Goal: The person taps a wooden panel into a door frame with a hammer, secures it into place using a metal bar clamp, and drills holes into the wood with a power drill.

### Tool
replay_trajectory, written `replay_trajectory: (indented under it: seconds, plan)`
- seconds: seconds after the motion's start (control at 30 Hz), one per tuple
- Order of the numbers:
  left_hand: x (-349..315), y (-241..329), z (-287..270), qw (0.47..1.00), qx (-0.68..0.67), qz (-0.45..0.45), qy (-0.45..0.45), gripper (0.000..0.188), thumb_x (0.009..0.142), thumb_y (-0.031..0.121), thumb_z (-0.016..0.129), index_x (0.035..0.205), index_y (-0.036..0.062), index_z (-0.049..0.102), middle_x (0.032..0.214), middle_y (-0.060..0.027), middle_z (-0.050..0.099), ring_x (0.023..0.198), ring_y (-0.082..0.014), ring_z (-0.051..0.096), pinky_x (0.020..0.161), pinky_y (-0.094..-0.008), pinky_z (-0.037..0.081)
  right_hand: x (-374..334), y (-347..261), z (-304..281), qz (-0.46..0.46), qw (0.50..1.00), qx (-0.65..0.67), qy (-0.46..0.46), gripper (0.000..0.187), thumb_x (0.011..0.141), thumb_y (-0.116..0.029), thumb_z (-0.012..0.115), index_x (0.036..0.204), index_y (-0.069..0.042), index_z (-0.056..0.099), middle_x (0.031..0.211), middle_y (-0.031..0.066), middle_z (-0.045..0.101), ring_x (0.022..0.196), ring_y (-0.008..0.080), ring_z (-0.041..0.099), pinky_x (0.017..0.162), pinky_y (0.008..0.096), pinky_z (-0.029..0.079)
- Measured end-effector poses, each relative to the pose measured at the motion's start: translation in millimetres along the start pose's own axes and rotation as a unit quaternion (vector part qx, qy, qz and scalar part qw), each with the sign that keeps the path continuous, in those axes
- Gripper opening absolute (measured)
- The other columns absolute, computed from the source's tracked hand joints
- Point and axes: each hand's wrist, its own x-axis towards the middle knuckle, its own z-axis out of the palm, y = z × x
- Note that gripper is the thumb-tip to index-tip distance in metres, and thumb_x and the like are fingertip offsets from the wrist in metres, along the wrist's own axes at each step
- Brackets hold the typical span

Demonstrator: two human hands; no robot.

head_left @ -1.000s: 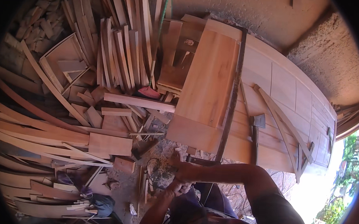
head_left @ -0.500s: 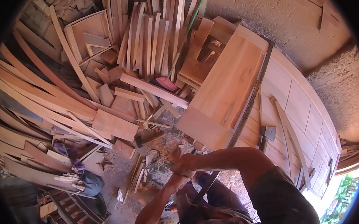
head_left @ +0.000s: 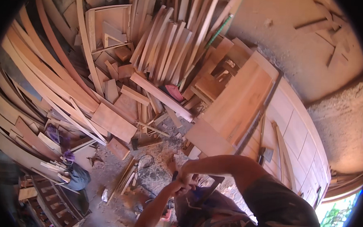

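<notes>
My right hand [head_left: 188,169] and my left hand [head_left: 179,189] are closed together in front of my lap, fingers partly hidden. A small dark end pokes out beside them, too little of it to name. Just right of the hands, a long dark metal bar [head_left: 265,105] passes under my right forearm and comes down towards my legs. Farther up, the bar lies along the right edge of a wooden panel [head_left: 241,104]. The panel's near end is just beyond my hands.
Long curved boards [head_left: 56,80] and upright strips [head_left: 168,51] crowd the left and back. A hatchet-like tool [head_left: 265,154] rests on the pale planked surface [head_left: 297,132] at right. Offcuts and sawdust cover the floor [head_left: 105,167]; a dark bag [head_left: 78,177] holds thin sticks.
The whole view has turned and shifted. My hands have moved a little down towards my lap and are still closed together. A dark end now shows beside them.
</notes>
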Motion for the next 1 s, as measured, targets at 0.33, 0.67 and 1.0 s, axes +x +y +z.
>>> replay_trajectory:
  seconds: [0.33,0.67,1.0]
  plan:
    - [-2.0,-8.5,27.4,0.753,0.422,0.302,0.404,0.036,0.084,0.022,0.073,0.109,-0.0026,0.062,0.066,-0.0040,0.059,0.055,-0.0268,0.059,0.053,-0.0394,0.047,17.5,-13.0,34.2,0.129,0.945,0.199,0.225,0.041,0.076,-0.025,0.072,0.116,-0.016,0.067,0.091,0.0170,0.071,0.086,0.0343,0.069,0.070,0.0428,0.055]
    - [1.9,0.1,6.7,0.980,0.119,0.084,0.133,0.024,0.084,0.018,0.073,0.099,0.0006,0.067,0.058,-0.0023,0.055,0.042,-0.0166,0.051,0.038,-0.0332,0.037,12.4,1.4,17.7,0.062,0.996,0.037,0.046,0.059,0.075,-0.029,0.072,0.129,-0.014,0.055,0.097,0.0117,0.071,0.091,0.0320,0.070,0.072,0.0422,0.055]
    - [13.8,-16.1,8.4,0.731,0.436,0.355,0.387,0.022,0.080,0.021,0.076,0.089,0.0024,0.068,0.062,-0.0093,0.062,0.056,-0.0300,0.062,0.051,-0.0461,0.046,-7.0,-15.2,28.5,0.054,0.970,-0.018,0.236,0.045,0.078,-0.026,0.067,0.121,-0.016,0.060,0.091,0.0138,0.071,0.090,0.0330,0.070,0.073,0.0436,0.055]
